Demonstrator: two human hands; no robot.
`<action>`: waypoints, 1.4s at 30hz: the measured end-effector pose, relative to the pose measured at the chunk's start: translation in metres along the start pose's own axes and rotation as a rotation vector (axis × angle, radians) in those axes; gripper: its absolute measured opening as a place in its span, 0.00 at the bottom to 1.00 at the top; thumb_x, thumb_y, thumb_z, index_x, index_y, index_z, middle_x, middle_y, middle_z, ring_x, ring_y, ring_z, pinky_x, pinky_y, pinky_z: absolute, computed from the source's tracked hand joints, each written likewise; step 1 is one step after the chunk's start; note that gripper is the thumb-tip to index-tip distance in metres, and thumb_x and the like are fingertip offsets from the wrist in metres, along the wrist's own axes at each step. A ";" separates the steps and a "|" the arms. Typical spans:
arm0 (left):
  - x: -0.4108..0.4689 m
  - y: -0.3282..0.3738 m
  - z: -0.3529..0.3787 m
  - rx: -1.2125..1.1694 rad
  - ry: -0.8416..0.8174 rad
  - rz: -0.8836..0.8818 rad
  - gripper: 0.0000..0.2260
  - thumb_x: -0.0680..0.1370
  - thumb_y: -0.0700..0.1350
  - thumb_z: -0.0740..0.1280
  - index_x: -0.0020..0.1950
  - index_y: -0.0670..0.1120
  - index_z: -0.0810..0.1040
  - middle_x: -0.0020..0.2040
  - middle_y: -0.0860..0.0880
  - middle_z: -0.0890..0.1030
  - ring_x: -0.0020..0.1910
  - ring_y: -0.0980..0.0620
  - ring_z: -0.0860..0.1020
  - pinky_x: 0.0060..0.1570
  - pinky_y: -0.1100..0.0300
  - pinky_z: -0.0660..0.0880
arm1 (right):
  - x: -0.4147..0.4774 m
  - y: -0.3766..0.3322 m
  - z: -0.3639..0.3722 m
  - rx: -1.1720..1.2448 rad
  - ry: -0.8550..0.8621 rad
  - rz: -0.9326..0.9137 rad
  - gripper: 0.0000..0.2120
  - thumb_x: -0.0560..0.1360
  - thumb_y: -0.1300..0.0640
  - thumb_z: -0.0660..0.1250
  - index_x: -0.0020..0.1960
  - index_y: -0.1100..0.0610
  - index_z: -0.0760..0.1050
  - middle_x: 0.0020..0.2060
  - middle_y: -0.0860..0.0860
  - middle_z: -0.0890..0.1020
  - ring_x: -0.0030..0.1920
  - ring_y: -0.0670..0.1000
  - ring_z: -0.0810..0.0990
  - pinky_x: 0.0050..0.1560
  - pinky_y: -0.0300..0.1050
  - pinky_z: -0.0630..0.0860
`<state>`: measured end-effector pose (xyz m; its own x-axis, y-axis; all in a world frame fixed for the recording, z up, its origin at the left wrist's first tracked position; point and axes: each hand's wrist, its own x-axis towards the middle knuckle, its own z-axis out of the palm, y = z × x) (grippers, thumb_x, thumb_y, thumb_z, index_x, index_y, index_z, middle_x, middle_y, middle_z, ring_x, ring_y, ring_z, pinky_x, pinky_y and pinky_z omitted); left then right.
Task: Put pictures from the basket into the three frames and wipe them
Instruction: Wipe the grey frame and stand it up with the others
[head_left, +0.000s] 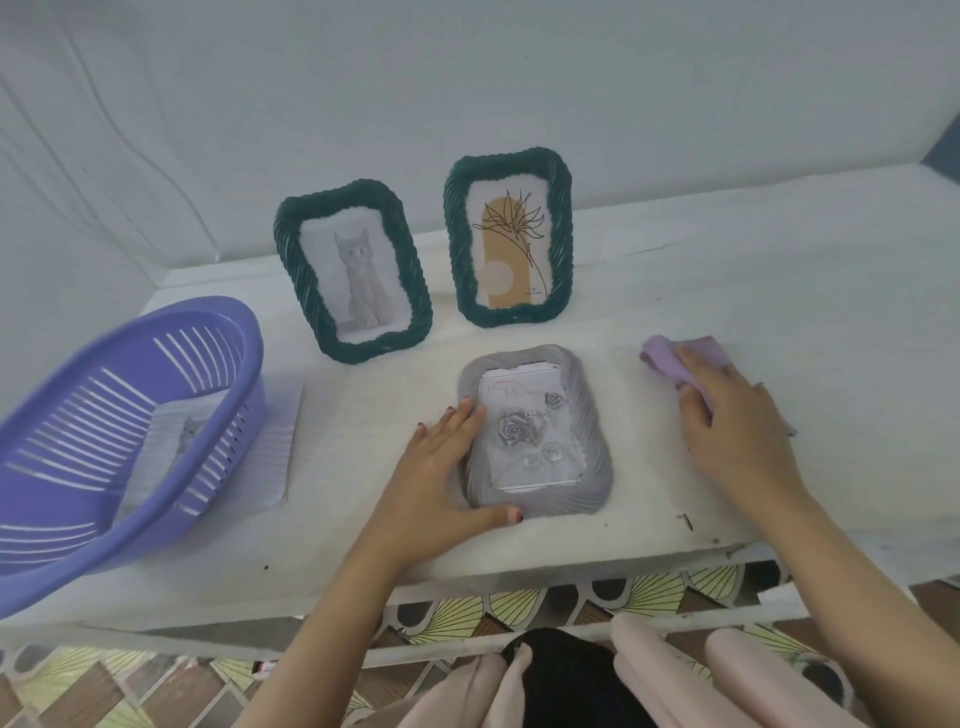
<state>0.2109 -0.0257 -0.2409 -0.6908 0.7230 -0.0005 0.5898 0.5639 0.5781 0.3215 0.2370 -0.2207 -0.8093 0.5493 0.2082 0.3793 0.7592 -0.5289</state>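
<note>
Grey frame lies flat at centre of the counter w/ a rose picture in it. Left hand rests on its left edge: fingers straight, thumb along the bottom rim, gripping nothing. Right hand, centre right, lies on a purple cloth — can't tell if it grips or just presses. Upper centre, upright: cat frame & plant frame, both green. Purple basket at left w/ a cat picture inside.

basket: purple, slotted
standing frames: dark green, rope-twist
flat frame: grey, ribbed
cloth: lilac
surface: white
</note>
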 end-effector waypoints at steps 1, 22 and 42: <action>0.000 0.000 0.000 -0.007 0.003 0.000 0.48 0.61 0.72 0.64 0.75 0.56 0.50 0.75 0.60 0.48 0.74 0.63 0.46 0.71 0.62 0.37 | -0.002 -0.009 -0.003 0.146 0.037 0.021 0.19 0.80 0.58 0.54 0.70 0.51 0.66 0.51 0.58 0.79 0.49 0.59 0.77 0.59 0.43 0.72; -0.013 0.001 -0.002 -0.171 0.046 -0.067 0.55 0.60 0.72 0.66 0.70 0.61 0.29 0.73 0.61 0.59 0.73 0.58 0.55 0.71 0.58 0.55 | -0.009 -0.067 0.042 -0.256 -0.519 -0.537 0.27 0.74 0.36 0.37 0.71 0.35 0.55 0.75 0.41 0.53 0.75 0.44 0.45 0.71 0.56 0.34; -0.012 0.000 -0.003 -0.163 0.049 -0.067 0.54 0.60 0.70 0.68 0.68 0.64 0.29 0.71 0.66 0.58 0.70 0.62 0.56 0.66 0.65 0.55 | -0.008 -0.052 0.027 -0.096 -0.599 -0.595 0.18 0.77 0.38 0.52 0.66 0.34 0.64 0.67 0.32 0.60 0.70 0.35 0.52 0.69 0.56 0.29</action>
<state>0.2178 -0.0355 -0.2385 -0.7481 0.6635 -0.0059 0.4690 0.5351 0.7027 0.2967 0.1839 -0.2171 -0.9766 -0.2080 -0.0554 -0.1704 0.9042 -0.3917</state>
